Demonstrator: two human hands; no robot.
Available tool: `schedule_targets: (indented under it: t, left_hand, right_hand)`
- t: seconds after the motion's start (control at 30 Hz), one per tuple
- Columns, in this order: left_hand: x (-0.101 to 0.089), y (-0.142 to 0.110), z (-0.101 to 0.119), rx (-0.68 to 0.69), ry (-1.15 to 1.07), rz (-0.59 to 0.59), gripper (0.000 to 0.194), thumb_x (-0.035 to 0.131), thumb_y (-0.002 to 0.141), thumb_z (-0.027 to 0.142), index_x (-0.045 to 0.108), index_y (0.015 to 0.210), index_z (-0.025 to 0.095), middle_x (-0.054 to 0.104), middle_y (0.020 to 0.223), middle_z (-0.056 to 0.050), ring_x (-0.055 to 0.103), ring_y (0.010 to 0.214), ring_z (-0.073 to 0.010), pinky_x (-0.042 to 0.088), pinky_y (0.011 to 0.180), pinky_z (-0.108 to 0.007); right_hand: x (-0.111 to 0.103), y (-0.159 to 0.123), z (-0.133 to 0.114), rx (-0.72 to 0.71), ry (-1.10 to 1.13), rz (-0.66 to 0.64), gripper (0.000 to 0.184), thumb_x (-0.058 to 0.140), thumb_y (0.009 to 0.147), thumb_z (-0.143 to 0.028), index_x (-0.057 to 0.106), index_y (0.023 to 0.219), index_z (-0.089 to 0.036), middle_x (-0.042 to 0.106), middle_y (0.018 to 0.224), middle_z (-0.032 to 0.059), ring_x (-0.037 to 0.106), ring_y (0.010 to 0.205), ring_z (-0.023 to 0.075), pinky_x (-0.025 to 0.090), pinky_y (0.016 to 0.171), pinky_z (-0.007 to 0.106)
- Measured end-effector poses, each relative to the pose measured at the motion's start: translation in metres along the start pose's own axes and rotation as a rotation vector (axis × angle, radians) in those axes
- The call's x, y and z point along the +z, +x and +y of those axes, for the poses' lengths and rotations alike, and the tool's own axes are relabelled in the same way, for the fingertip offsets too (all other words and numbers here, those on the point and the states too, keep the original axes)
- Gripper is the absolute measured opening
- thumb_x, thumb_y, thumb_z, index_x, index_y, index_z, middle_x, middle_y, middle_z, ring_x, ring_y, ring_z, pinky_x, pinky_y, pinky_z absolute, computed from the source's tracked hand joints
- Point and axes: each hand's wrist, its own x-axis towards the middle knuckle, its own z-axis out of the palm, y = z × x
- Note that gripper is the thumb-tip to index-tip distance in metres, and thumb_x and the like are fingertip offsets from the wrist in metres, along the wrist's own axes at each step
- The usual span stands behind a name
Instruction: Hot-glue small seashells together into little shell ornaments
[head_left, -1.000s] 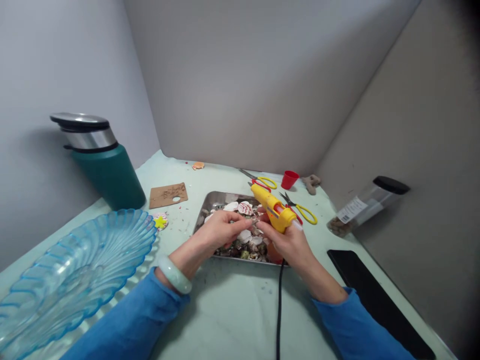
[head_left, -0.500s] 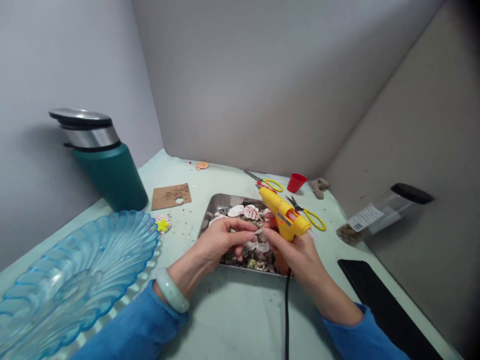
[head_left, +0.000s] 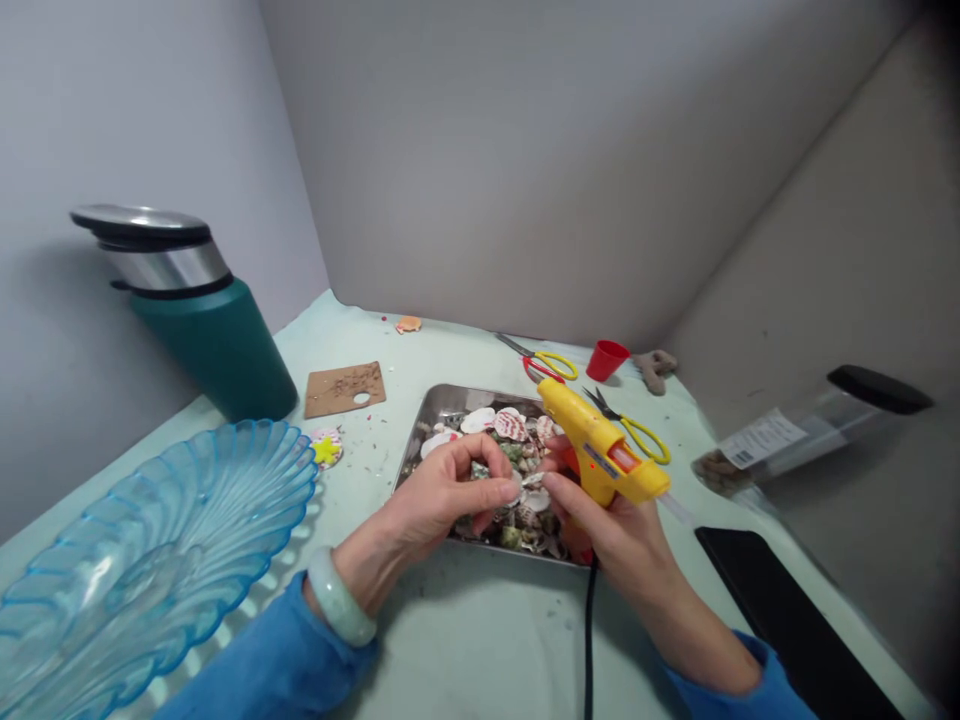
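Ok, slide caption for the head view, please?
Over a metal tray of shells, the right hand holds a yellow glue gun, with the left hand close by.

The glue gun (head_left: 586,430) is yellow; its cord (head_left: 589,640) is black. Several shells (head_left: 478,420) are white, others streaked reddish-brown. The far scissors (head_left: 556,362) carry yellow and red handles. The cup (head_left: 606,361) is red, the bottle (head_left: 214,345) teal, silver and black, the dish (head_left: 296,520) translucent blue.

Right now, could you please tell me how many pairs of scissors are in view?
2: the back pair lies left of the red cup; the front pair lies nearer, partly hidden behind the yellow glue gun. Others may be hidden.
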Motion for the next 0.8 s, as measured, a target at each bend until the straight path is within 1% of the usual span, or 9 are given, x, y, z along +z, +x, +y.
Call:
schedule_targets:
  t: [0.1,0.23,0.33,0.5,0.67,0.8]
  left_hand:
    - [0.003,-0.003,0.003,0.036,-0.054,-0.06,0.034,0.073,0.07,0.024,0.04,0.069,0.017,0.048,0.069,0.006,0.041,0.044,-0.0019,0.03,0.042,-0.018]
    - [0.004,-0.005,0.003,0.083,-0.108,-0.14,0.042,0.073,0.068,0.02,0.031,0.062,0.018,0.044,0.064,0.006,0.042,0.043,-0.0026,0.03,0.041,-0.018]
    - [0.001,-0.008,0.0,0.091,-0.154,-0.229,0.042,0.072,0.067,0.018,0.031,0.061,0.018,0.043,0.063,0.005,0.043,0.044,-0.0036,0.03,0.041,-0.019]
    - [-0.003,-0.012,-0.001,0.058,-0.256,-0.356,0.041,0.073,0.064,0.016,0.032,0.059,0.018,0.041,0.06,0.005,0.037,0.042,-0.0035,0.031,0.038,-0.019]
    - [-0.005,-0.013,-0.001,0.035,-0.309,-0.377,0.044,0.076,0.059,0.017,0.032,0.057,0.019,0.041,0.056,0.005,0.038,0.04,-0.0051,0.033,0.035,-0.019]
    - [-0.007,-0.014,-0.002,0.024,-0.308,-0.399,0.042,0.076,0.059,0.017,0.034,0.057,0.019,0.041,0.055,0.005,0.039,0.041,-0.0053,0.033,0.034,-0.019]
  right_hand:
    - [-0.001,0.0,0.0,-0.012,-0.026,-0.024,0.015,0.066,0.078,-0.034,0.065,0.09,-0.025,0.068,0.087,0.0026,0.063,0.077,0.0193,0.053,0.074,0.035]
    - [-0.001,0.0,0.001,0.0,-0.024,-0.03,0.016,0.066,0.078,-0.035,0.065,0.091,-0.025,0.068,0.086,0.0034,0.064,0.075,0.0206,0.054,0.07,0.037]
    - [0.0,-0.001,0.001,0.026,0.008,-0.046,0.021,0.066,0.077,-0.036,0.064,0.096,-0.024,0.068,0.086,0.0045,0.065,0.075,0.0222,0.055,0.065,0.037]
    - [0.001,-0.002,0.002,0.053,0.048,-0.085,0.03,0.068,0.078,-0.036,0.063,0.104,-0.023,0.067,0.086,0.0061,0.065,0.083,0.0249,0.054,0.06,0.035]
    - [0.0,-0.002,0.002,0.033,-0.002,-0.074,0.029,0.07,0.075,-0.038,0.065,0.099,-0.022,0.064,0.071,0.0045,0.065,0.076,0.0248,0.052,0.052,0.032]
    - [0.0,-0.002,0.002,0.04,-0.03,-0.047,0.027,0.072,0.073,-0.039,0.067,0.093,-0.022,0.065,0.071,0.005,0.064,0.075,0.0248,0.051,0.05,0.031]
